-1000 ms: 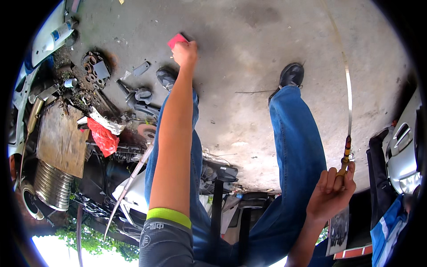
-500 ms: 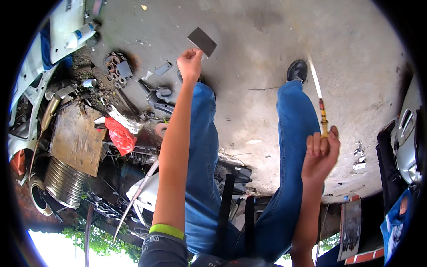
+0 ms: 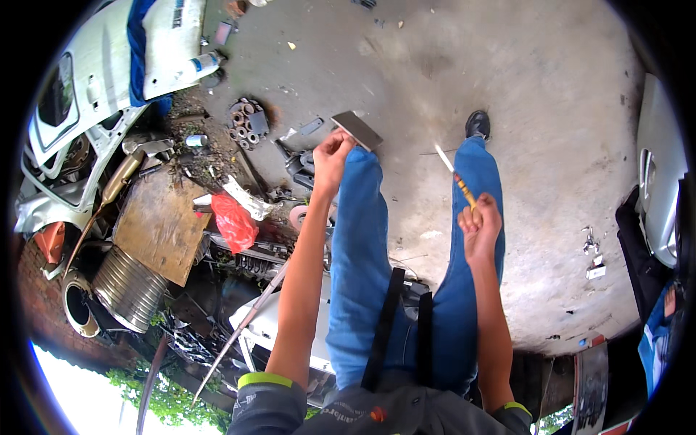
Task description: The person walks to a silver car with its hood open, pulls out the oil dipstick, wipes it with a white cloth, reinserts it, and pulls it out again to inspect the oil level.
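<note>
— In hand?
— Two: left hand (image 3: 330, 165) pinches one plate (image 3: 358, 130) near the left knee (image 3: 362, 168); right hand (image 3: 481, 226) grips one tool (image 3: 465, 191) before the right leg (image 3: 483, 168).
— Nearby?
— One red bag (image 3: 235, 225) beside one board (image 3: 161, 226).

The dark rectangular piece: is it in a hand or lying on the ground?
In hand: the left hand grips the dark rectangular piece by its edge.
</note>
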Demonstrator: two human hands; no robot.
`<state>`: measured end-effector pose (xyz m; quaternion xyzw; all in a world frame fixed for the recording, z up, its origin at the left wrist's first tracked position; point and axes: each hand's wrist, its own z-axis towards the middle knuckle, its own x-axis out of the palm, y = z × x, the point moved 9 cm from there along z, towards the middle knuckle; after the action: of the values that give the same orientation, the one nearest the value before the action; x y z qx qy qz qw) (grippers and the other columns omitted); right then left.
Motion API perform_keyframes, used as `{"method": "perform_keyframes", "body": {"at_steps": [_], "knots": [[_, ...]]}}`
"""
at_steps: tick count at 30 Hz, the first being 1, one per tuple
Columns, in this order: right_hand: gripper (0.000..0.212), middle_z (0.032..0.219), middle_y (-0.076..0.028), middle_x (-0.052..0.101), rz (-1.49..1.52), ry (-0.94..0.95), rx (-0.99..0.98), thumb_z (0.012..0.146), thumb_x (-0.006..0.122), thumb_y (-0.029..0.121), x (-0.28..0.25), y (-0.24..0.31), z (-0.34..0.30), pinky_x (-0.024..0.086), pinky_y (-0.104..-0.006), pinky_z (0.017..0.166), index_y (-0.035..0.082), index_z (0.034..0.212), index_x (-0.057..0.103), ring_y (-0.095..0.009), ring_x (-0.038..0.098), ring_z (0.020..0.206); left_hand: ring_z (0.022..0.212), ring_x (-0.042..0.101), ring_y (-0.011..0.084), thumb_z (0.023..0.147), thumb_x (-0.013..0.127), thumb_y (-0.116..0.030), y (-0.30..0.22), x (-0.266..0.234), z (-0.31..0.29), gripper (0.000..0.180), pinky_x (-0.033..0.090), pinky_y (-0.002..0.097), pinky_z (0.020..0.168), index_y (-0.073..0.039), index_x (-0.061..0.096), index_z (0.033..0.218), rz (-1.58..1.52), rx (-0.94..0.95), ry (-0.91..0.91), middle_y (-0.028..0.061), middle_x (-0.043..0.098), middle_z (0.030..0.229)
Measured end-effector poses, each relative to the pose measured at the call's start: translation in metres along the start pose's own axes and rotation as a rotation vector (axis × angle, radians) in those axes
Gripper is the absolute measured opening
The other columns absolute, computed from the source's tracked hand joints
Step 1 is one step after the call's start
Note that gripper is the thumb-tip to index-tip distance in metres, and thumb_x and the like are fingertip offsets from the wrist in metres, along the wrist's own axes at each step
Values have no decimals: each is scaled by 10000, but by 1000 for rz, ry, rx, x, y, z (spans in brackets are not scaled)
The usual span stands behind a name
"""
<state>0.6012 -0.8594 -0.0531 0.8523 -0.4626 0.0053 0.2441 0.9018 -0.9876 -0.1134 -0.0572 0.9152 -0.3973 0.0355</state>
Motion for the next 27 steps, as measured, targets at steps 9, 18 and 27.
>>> {"method": "perform_keyframes", "body": {"at_steps": [9, 18, 27], "knots": [[70, 547, 50, 237, -14, 311, -30, 891, 444, 47, 116, 69, -209, 250, -238, 454, 53, 960, 435, -57, 237, 466, 892, 553, 141, 853, 515, -30, -200, 34, -153, 65, 441, 281, 847, -1, 573, 853, -464, -7, 254, 40, 574, 950], [83, 555, 58, 214, -73, 474, -286, 927, 416, 77, 191, 144, -329, 223, -240, 471, 55, 1006, 426, -52, 206, 486, 810, 570, 111, 853, 546, -159, -356, 56, -242, 162, 457, 239, 725, -32, 553, 954, -651, 130, 454, 29, 597, 902], [105, 531, 50, 281, -203, 525, -332, 933, 439, 105, 215, 154, -374, 245, -234, 454, 9, 972, 453, -50, 258, 468, 1113, 492, 198, 858, 587, -193, -396, 66, -266, 493, 406, 366, 961, -68, 369, 1281, -790, 245, 557, 77, 498, 1204]]}}
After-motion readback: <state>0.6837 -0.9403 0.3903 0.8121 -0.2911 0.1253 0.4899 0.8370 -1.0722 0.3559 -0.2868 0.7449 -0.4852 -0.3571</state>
